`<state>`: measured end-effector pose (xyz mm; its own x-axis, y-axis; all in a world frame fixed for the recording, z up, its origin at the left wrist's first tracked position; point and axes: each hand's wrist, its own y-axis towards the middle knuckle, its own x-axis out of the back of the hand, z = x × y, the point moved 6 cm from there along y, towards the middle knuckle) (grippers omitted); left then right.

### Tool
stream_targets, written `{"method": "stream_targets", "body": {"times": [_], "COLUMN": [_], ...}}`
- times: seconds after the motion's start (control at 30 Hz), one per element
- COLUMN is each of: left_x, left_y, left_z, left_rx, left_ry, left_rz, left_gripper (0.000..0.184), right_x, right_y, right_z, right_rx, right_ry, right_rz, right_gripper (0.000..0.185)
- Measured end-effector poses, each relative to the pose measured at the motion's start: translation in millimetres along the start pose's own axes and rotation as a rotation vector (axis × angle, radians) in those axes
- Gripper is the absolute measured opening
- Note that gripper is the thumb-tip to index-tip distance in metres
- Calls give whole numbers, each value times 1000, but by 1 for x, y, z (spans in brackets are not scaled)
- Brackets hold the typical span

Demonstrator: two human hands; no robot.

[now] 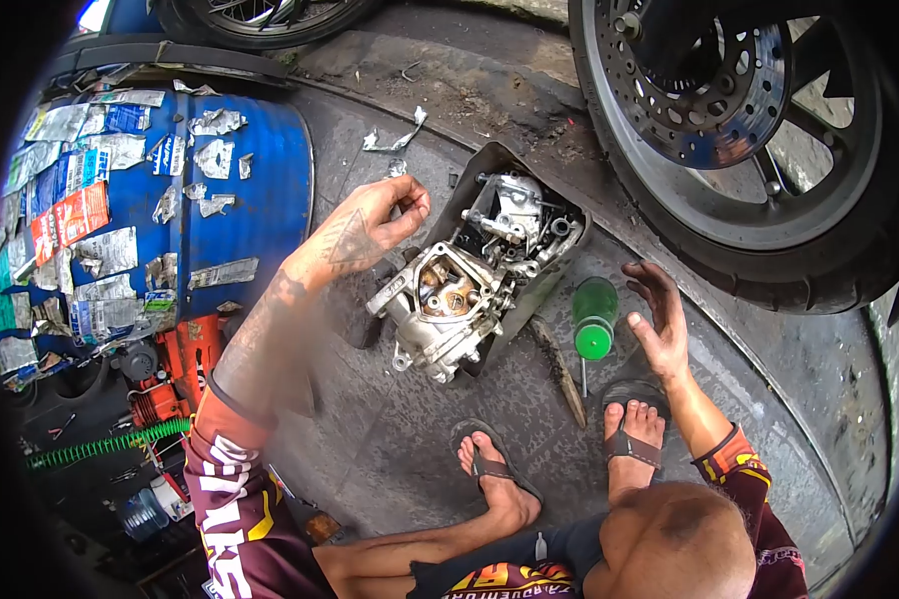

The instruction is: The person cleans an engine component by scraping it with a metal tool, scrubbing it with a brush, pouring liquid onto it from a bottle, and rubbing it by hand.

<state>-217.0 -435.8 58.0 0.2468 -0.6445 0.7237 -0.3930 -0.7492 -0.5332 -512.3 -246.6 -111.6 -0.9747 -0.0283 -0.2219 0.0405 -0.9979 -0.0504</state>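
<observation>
My left hand (388, 212) is above the left side of a metal tray, its fingers curled in toward the thumb. Whatever may be between those fingertips is too small to make out. Below it, a silver engine casing (440, 324) with an oily brown opening leans over the edge of the dark tray (492, 160). More metal engine parts (517, 205) lie inside this tray. On the right, my right hand (661, 317) is held with thumb and fingers apart, empty. Nearest to it, a green bottle (595, 304) with a bright green cap and thin spout lies on the floor.
A motorcycle wheel (674, 205) with a brake disc stands at upper right. A blue drum (260, 165) covered in torn labels is at left, above red equipment (185, 364) and a green coiled hose (110, 444). A flat strip (561, 374) lies near my feet.
</observation>
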Motion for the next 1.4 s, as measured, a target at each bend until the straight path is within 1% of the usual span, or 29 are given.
{"method": "stream_targets", "body": {"times": [0.07, 0.13, 0.17, 0.2, 0.27, 0.3, 0.33, 0.4, 0.47, 0.53, 0.57, 0.6, 0.63, 0.67, 0.73, 0.8, 0.83, 0.87, 0.93, 1.0, 1.03, 1.07, 1.13, 1.17, 1.2, 1.23, 1.27, 1.37, 1.4], "left_x": [5, 18, 22, 22, 39, 45, 50, 50, 42, 33, 29, 26, 21, 11, 6, 12, 13, 13, 11, 5, -1, -5, -23, -34, -45, -60, -81, -150, -170], "left_y": [4, 9, 12, 17, 13, 14, 13, 20, 24, 27, 28, 29, 36, 42, 42, 23, 11, -6, -38, -81, -102, -126, -175, -198, -223, -245, -265, -303, -309], "left_z": [0, 3, 11, 25, 30, 36, 40, 61, 80, 83, 80, 82, 88, 92, 101, 87, 83, 78, 80, 75, 77, 79, 77, 76, 70, 67, 71, 84, 91], "left_rx": [19, 45, -24, -11, -299, -234, -223, 252, 243, -48, -89, -83, -31, 18, 120, -49, -139, -223, -114, -121, -88, -46, -46, 8, -22, -2, -3, 148, 169], "left_ry": [24, 86, 72, 71, 263, 305, 306, 292, 300, 255, 256, 238, 259, 267, 129, 158, 154, 156, 112, 129, 102, 81, 52, -32, -23, -23, -78, -248, -296], "left_rz": [-35, -114, -191, -215, -565, -577, -598, -355, -376, -528, -537, -527, -465, -389, -361, -498, -539, -584, -489, -504, -450, -400, -346, -316, -328, -334, -370, -385, -419], "left_gripper": [28, 24, 18, 18, 16, 15, 15, 25, 28, 18, 17, 17, 17, 18, 16, 19, 22, 26, 26, 23, 21, 18, 14, 13, 13, 13, 13, 11, 13], "right_x": [6, 12, 16, 19, 25, 27, 30, 35, 41, 40, 42, 44, 46, 43, 47, 49, 48, 47, 42, 29, 19, 9, -11, -19, -26, -33, -42, -63, -75], "right_y": [-2, -6, -9, -10, -14, -16, -18, -23, -27, -23, -22, -27, -27, -25, -33, -49, -59, -70, -90, -92, -86, -83, -74, -68, -64, -59, -53, -44, -42], "right_z": [-4, -5, -5, -5, -2, -2, -2, -1, -3, -2, -2, -1, -3, 3, 9, 7, 4, 3, -1, 3, 9, 12, 21, 23, 25, 28, 35, 50, 63], "right_rx": [-13, -35, -31, -25, -22, -18, -13, -2, -50, -37, -43, -58, -60, -41, -150, -146, -204, -254, -393, -420, -409, -389, -352, -346, -304, -309, -282, -198, -182], "right_ry": [7, 39, 40, 40, 35, 3, -30, -41, -78, -86, -92, -103, -116, -140, -217, -153, -142, -132, -241, -501, -595, -605, -630, -617, -605, -616, -602, -644, -680], "right_rz": [-75, -163, -184, -202, -233, -247, -264, -268, -290, -285, -295, -309, -311, -345, -391, -439, -447, -433, -371, -157, -38, 21, 146, 203, 234, 282, 305, 422, 480], "right_gripper": [64, 58, 57, 56, 54, 54, 54, 53, 52, 50, 50, 49, 50, 44, 29, 16, 13, 11, 11, 12, 12, 12, 13, 13, 13, 13, 12, 11, 11]}}
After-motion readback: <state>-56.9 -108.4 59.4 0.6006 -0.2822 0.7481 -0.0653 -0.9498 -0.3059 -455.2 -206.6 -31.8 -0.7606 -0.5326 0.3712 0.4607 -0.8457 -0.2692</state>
